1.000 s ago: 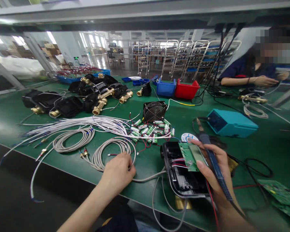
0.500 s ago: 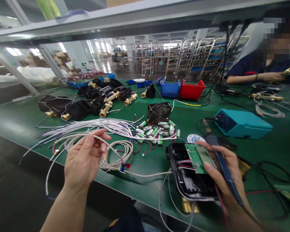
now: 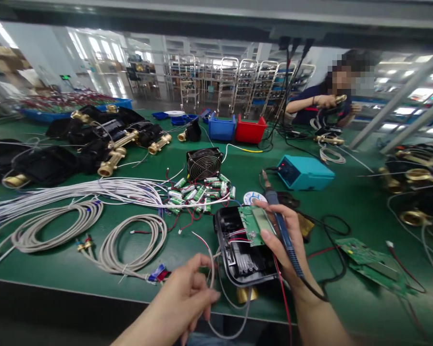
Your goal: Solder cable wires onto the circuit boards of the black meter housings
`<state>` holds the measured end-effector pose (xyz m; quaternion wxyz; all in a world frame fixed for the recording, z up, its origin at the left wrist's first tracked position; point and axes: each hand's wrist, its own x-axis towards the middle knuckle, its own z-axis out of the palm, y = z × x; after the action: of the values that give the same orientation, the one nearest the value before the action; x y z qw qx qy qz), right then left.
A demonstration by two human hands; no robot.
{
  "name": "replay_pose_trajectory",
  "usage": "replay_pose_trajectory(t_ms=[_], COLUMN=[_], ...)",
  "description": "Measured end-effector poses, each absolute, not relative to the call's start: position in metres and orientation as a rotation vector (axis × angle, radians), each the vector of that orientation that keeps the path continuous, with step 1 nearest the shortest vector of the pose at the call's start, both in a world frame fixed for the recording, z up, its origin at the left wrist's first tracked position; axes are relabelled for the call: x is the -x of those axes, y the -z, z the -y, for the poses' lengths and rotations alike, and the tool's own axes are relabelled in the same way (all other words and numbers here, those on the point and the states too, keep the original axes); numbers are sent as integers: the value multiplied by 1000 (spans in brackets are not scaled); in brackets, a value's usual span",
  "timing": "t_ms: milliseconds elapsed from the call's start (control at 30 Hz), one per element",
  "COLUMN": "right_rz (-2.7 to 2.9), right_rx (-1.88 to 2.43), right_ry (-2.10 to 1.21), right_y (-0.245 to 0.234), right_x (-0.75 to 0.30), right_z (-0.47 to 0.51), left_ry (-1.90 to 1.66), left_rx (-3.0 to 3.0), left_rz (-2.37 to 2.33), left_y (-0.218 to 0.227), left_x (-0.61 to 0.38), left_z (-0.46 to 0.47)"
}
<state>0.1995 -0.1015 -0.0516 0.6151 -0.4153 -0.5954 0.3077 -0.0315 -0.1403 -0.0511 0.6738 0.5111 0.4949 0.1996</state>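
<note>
Currently, a green bench [image 3: 240, 166] is bearing a black housing [image 3: 252, 263] near its front edge. At the housing's right side, the right hand [image 3: 296, 235] is gripping a soldering iron [image 3: 283, 235] and a green circuit board [image 3: 248, 223], holding the board over the housing. Left of it, the left hand [image 3: 182, 293] is pinching a grey cable [image 3: 212, 262].

A green bench [image 3: 245, 168] carries black housings [image 3: 54, 161] at upper left, wires [image 3: 104, 189] and 2 coils [image 3: 110, 245] at left, batteries [image 3: 200, 193] and a fan [image 3: 205, 164] at centre, 2 bins [image 3: 222, 129] above centre, a turquoise box [image 3: 310, 174] right of centre, boards [image 3: 359, 249] at lower right.
</note>
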Motion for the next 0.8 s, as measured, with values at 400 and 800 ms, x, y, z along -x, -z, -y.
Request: replay_pose_trajectory(t_ms=[400,800], right_rz=[1376,1374], right_rx=[954,968], right_ry=[-726,-731], right_y=[46,52], right_x=[-197,-200], right_z=[105,104], left_ry=[-160,77], left_rx=[-2354,-2413], left_rz=[-1297,-1384], left_y=[73,76], left_x=[38,38], left_z=[161,155])
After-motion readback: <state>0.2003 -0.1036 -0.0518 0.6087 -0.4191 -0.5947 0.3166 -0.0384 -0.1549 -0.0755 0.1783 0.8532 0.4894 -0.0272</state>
